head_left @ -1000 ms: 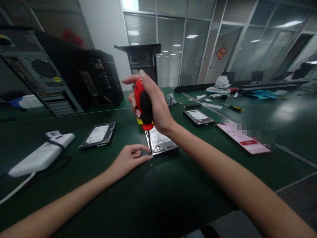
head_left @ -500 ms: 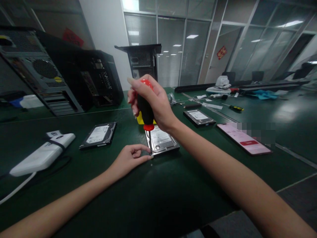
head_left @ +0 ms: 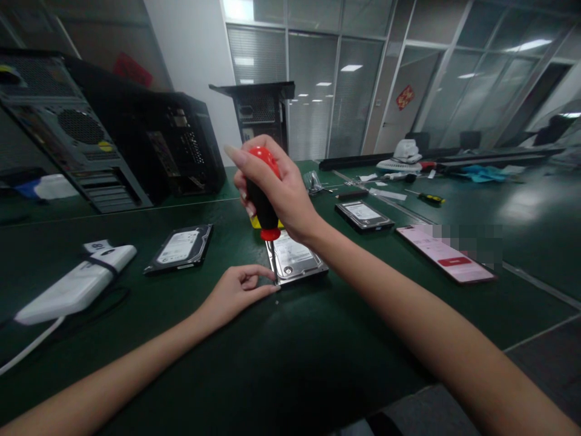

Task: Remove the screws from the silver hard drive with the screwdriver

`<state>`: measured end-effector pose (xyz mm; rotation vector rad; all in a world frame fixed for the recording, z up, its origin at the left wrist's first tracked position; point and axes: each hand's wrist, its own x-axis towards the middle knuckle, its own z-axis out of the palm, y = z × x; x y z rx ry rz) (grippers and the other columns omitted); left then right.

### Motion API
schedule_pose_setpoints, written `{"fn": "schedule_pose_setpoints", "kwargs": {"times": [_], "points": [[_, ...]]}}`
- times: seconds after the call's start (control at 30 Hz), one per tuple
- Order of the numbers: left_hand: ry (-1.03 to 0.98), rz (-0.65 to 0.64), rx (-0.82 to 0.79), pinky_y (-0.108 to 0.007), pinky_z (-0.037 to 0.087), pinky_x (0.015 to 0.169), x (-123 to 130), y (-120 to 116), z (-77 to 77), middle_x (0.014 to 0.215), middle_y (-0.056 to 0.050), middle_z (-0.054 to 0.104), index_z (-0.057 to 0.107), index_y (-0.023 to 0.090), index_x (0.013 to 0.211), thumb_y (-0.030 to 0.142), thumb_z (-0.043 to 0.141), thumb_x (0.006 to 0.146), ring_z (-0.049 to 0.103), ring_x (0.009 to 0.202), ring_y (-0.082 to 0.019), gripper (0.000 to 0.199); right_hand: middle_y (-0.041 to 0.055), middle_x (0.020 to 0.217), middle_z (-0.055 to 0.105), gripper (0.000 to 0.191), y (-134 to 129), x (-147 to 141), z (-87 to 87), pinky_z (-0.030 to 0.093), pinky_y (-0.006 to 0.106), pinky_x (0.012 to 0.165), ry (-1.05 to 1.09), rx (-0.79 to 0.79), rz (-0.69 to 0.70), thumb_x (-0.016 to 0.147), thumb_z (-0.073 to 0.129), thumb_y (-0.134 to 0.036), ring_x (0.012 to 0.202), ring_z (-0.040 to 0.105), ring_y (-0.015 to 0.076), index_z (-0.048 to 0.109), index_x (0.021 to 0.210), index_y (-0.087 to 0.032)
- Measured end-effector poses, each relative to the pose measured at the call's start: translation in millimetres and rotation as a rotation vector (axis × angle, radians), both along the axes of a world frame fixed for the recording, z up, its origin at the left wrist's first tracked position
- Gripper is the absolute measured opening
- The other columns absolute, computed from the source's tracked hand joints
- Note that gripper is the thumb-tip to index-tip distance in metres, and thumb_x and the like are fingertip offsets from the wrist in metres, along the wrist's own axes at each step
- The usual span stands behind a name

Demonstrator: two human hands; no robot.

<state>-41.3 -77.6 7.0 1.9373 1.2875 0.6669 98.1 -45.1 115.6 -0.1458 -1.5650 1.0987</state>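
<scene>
A red and black screwdriver (head_left: 263, 197) stands nearly upright in my right hand (head_left: 284, 191), its fingers wrapped round the handle. The shaft reaches down to the near left corner of a silver hard drive (head_left: 297, 257) lying label up. At that same corner, the thumb and index finger of my left hand (head_left: 242, 287) pinch beside the screwdriver tip, seemingly on the drive's edge. Something yellow (head_left: 256, 222) shows behind the drive, mostly hidden by my right hand.
Other hard drives lie left (head_left: 179, 248) and right (head_left: 364, 216). A pink-screened phone (head_left: 447, 254), a small screwdriver (head_left: 431, 198) and cables are on the right. A white power strip (head_left: 77, 284) lies far left, before open computer cases (head_left: 109, 133).
My right hand has turned slightly around the screwdriver handle, and the handle leans a little more to the left. My left hand stays at the drive's corner.
</scene>
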Motion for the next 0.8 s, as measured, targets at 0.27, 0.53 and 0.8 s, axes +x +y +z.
{"fn": "schedule_pose_setpoints", "kwargs": {"times": [0.27,0.53,0.8], "points": [[0.014,0.012,0.000,-0.022,0.023,0.053,1.6,-0.4,1.1,0.052,0.010,0.022,0.067,0.013,0.093,0.046,0.065,0.073,0.027,0.051,-0.011,0.039,-0.0054,0.058,0.041,0.031,-1.9,2.3,0.0,0.031,0.023,0.044,0.050,0.026,0.117,0.092,0.035,-0.048,0.043,0.038,0.0073,0.048,0.085,-0.021],[0.021,0.001,0.010,-0.022,0.023,0.053,1.0,0.8,0.4,0.053,0.009,0.023,0.068,0.014,0.094,0.049,0.064,0.074,0.027,0.051,-0.010,0.041,-0.0047,0.063,0.046,0.038,3.1,-1.3,-1.8,0.039,0.019,0.043,0.062,0.050,0.185,0.086,0.044,-0.055,0.047,0.046,0.0055,0.050,0.083,-0.018],[-0.001,-0.004,-0.001,-0.022,0.023,0.053,-0.9,1.0,-1.6,0.052,0.010,0.022,0.067,0.014,0.094,0.049,0.064,0.074,0.026,0.051,-0.010,0.041,-0.0024,0.078,0.054,0.039,5.5,-0.3,-2.7,0.049,0.021,0.049,0.096,-0.035,0.169,0.074,0.062,-0.055,0.057,0.055,0.0074,0.046,0.083,-0.020]]}}
